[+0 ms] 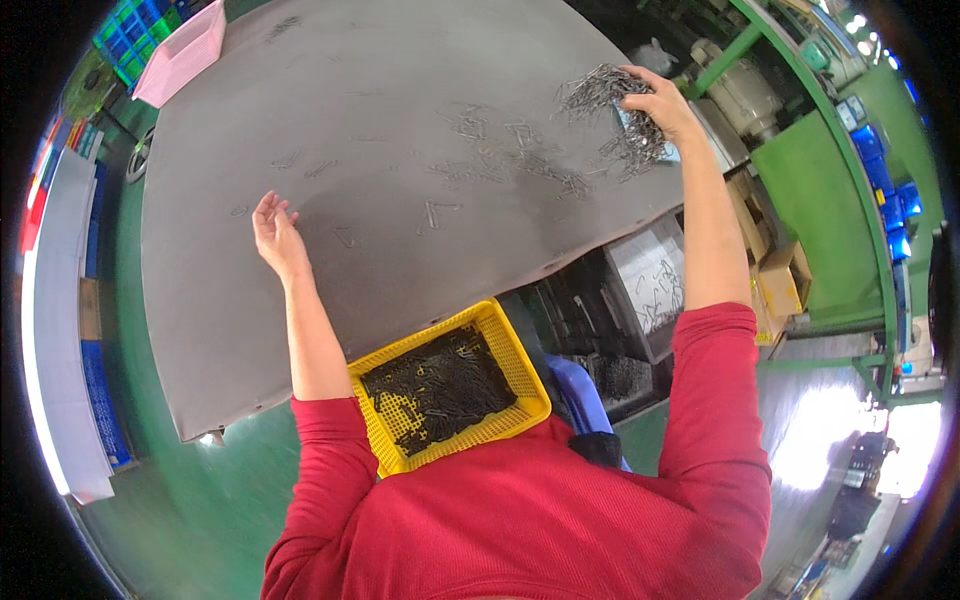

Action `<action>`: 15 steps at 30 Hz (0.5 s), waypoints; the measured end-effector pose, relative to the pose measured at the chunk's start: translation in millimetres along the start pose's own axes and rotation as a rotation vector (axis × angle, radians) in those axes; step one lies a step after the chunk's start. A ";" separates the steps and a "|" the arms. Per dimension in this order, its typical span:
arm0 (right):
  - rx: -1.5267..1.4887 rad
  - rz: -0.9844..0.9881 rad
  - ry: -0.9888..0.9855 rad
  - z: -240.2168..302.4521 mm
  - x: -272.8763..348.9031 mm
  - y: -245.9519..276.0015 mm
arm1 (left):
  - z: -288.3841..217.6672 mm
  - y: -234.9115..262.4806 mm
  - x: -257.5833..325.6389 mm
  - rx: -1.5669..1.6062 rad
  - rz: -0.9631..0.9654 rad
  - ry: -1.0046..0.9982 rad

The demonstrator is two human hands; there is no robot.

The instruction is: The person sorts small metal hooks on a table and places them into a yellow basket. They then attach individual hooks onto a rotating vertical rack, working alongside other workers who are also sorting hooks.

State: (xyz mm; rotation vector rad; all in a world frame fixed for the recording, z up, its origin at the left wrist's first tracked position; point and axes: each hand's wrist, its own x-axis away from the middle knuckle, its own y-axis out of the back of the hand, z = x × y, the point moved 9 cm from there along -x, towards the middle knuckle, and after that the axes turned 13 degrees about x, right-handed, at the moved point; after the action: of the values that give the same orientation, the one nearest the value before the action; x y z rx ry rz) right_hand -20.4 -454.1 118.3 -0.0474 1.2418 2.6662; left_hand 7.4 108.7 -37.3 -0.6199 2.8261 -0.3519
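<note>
At the far right of the grey table [400,250], my right hand [658,105] is closed on a clump of thin bent metal wire pieces [598,92]. More of these pieces hang or lie below the fingers, and something light blue [671,152] shows beside them, mostly hidden. Loose wire pieces [540,165] are scattered across the table to the left of that hand. Above the table's left part is my left hand [280,238], its fingers loosely curled and apart, holding nothing visible. A yellow perforated basket [525,400] with many dark small metal pieces sits against my body.
A pink tray [180,55] stands at the table's far left corner. Right of the basket are a blue chair [580,395] and a white surface [648,275] bearing wire pieces. Cardboard boxes [785,280] and a green frame [830,120] stand further right.
</note>
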 end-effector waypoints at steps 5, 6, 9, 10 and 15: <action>-0.019 -0.046 -0.076 -31.9 49.3 47.8 | 3.2 3.9 -1.8 -0.009 0.018 -0.029; -0.021 -0.055 -0.098 -40.9 60.7 55.9 | 3.3 3.5 -2.0 -0.022 0.024 -0.036; -0.050 -0.139 -0.115 -71.1 96.5 79.7 | 1.0 2.3 0.0 -0.061 0.039 -0.055; -0.036 -0.167 -0.120 -75.6 111.5 85.7 | 1.6 2.6 -0.1 -0.059 0.042 -0.057; -0.183 -0.289 -0.340 -143.1 192.7 98.7 | -1.2 1.1 2.4 -0.071 0.041 -0.061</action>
State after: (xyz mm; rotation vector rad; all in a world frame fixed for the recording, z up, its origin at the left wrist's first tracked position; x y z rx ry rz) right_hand -236.1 -592.7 78.5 0.1785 0.8174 2.4010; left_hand 4.5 108.9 -36.9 -0.5750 2.7989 -0.2229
